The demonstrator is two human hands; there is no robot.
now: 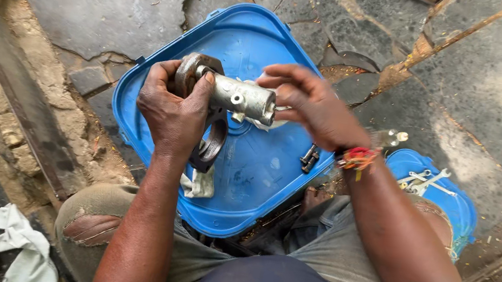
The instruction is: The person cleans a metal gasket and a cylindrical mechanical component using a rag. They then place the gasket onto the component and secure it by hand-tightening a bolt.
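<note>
Over the lap of a person squatting on cracked stone paving [119, 5], the left hand [173, 114] is wrapping its fingers tightly around the rusty flanged end of a grey metal cylinder part [231, 92], holding it level above a blue square plastic tub lid [257, 188]. The right hand [314, 107], fingers pressed together and pinching at the cylinder's open end, is working something small there that cannot be made out. A steady grip at the flange looks wise, keeping the bore over the lid so loose bits are falling onto it. A dark curved metal piece [214, 146] is hanging just below the left hand. Beyond, small dark bolts [309, 158] are lying on the lid, and spanners [425, 180] are resting on a second blue lid [445, 204].
</note>
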